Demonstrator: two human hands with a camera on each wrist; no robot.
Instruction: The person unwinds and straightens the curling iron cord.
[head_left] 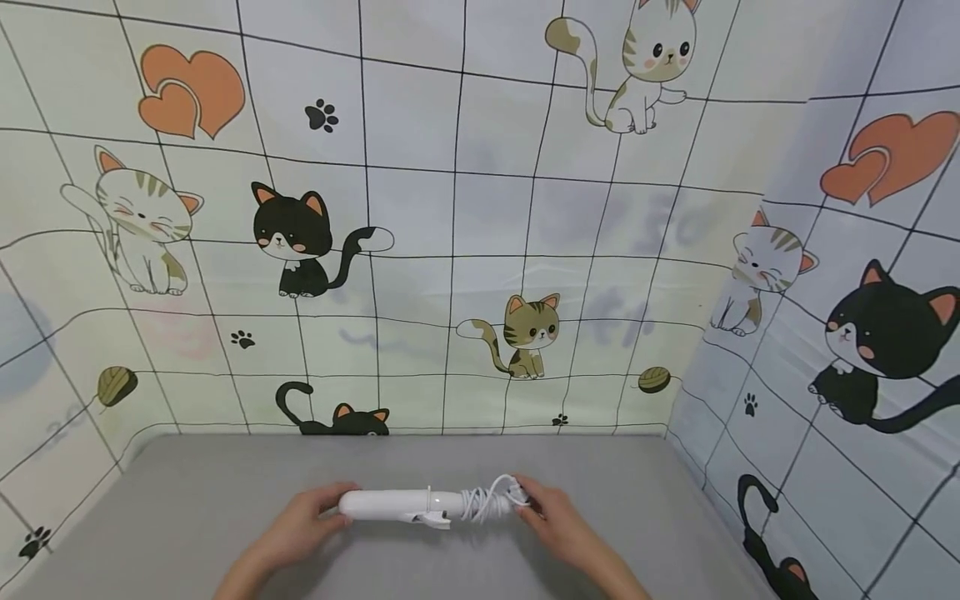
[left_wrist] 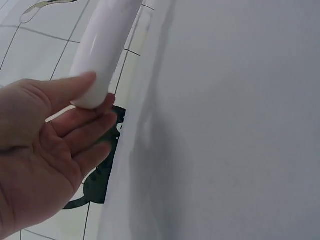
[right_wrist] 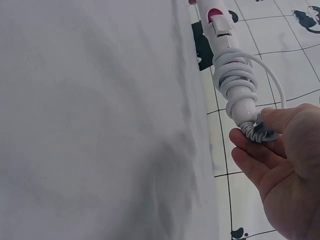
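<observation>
A white corded wand [head_left: 397, 504] is held level above the grey surface, its length running left to right. My left hand [head_left: 303, 525] pinches its smooth rounded end between thumb and fingers, with the other fingers loosely bent below in the left wrist view. At the opposite end, my right hand [head_left: 558, 521] holds the narrow tail, where the cord leaves the handle. White cord [right_wrist: 232, 75] is wound several times round that handle and loops toward the right thumb. Near the middle sit a white lever-like piece [head_left: 431, 519] and, in the right wrist view, a pinkish-red spot [right_wrist: 215, 13].
Beneath the hands lies a grey tabletop [head_left: 225, 467]. A pale grid-patterned curtain [head_left: 420, 208] with printed cats, hearts and paw prints rises behind it and along both sides.
</observation>
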